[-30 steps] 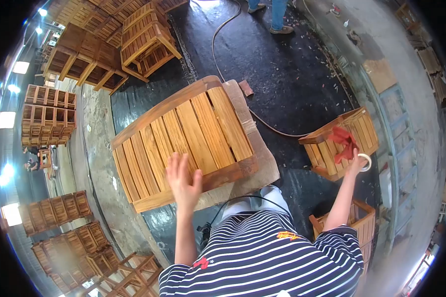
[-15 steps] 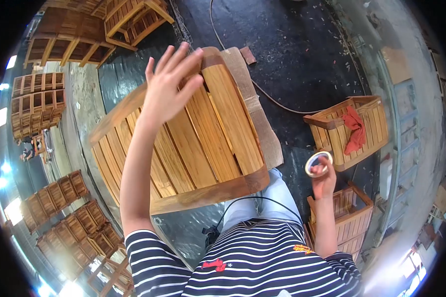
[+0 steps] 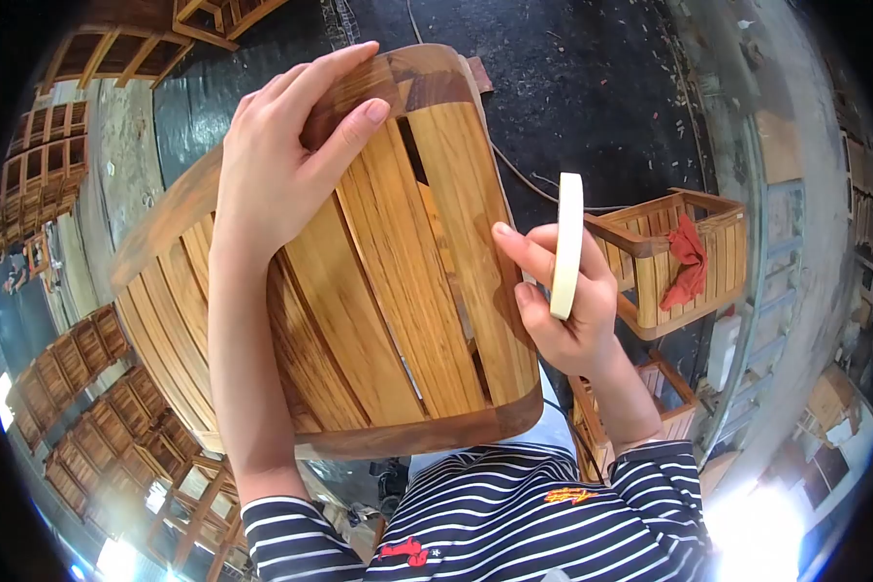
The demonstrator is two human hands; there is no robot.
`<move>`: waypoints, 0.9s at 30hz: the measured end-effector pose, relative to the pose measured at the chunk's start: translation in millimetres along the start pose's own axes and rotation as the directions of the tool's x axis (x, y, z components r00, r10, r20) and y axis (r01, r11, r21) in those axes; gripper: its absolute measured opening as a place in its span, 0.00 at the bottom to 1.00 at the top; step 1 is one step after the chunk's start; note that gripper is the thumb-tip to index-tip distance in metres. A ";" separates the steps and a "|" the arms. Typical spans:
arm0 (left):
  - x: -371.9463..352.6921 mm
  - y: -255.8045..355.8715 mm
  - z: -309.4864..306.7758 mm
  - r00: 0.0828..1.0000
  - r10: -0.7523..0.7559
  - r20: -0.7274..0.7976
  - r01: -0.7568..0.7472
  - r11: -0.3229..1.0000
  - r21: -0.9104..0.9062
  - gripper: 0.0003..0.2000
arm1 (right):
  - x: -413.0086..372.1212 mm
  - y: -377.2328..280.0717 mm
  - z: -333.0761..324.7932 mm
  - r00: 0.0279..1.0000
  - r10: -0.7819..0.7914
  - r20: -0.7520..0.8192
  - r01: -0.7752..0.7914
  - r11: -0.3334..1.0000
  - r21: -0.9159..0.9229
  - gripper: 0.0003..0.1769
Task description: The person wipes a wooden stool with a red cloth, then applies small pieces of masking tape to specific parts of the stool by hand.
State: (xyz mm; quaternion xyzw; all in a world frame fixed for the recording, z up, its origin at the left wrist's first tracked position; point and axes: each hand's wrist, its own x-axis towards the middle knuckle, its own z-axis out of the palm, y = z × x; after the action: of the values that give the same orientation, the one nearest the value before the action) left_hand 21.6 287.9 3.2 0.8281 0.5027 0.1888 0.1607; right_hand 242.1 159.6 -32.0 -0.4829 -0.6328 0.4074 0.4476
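Note:
A slatted wooden furniture piece (image 3: 388,281) with a rounded frame fills the space before my body. Over its far rail lies my left hand (image 3: 286,145), the fingers bent across the outer side and the thumb on the inner side. On the right, my right hand (image 3: 572,301) carries a roll of masking tape (image 3: 568,247), which hangs around its fingers and is seen edge-on. The index fingertip and thumb of that hand are right at the piece's right edge. Dark gaps show between the slats, the widest beside the last slat on the right.
To the right stands a slatted wooden stand (image 3: 694,262) with a red cloth (image 3: 687,264) draped on it, and another wooden piece (image 3: 664,393) nearer me. A hose (image 3: 524,175) runs across the black floor covering (image 3: 592,97). Stacked wooden furniture (image 3: 44,165) lines the left.
My left hand has come down from spread fingers onto the far rail. My right hand has brought the tape roll up and left to the piece's edge. The furniture piece appears larger in view.

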 end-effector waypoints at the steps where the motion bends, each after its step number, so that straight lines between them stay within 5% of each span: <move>1: 0.4 0.0 -0.2 1.000 0.006 0.006 -0.006 1.000 0.006 0.17 | 2.2 0.1 -1.1 0.999 -0.018 0.039 0.021 0.996 -0.085 0.25; 9: 0.1 1.3 -2.3 0.999 -0.029 0.044 0.031 0.999 -0.045 0.18 | -11.7 8.2 -2.3 0.982 -0.179 0.062 0.183 0.981 -0.059 0.25; 22: 0.5 11.0 -1.1 0.995 -0.083 0.047 0.090 0.977 -0.193 0.17 | 1.5 7.8 4.7 0.986 -0.167 -0.008 0.162 0.968 -0.192 0.26; 27: 1.0 10.1 -3.6 0.998 -0.049 0.036 0.051 0.996 -0.073 0.19 | -14.2 -2.1 -1.4 0.990 -0.142 0.006 0.142 0.980 -0.136 0.22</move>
State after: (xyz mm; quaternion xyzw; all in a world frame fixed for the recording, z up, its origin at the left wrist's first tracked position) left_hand 28.2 284.6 11.1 0.8119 0.5131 0.1889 0.2047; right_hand 244.8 145.4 -32.1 -0.4667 -0.6912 0.3294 0.4426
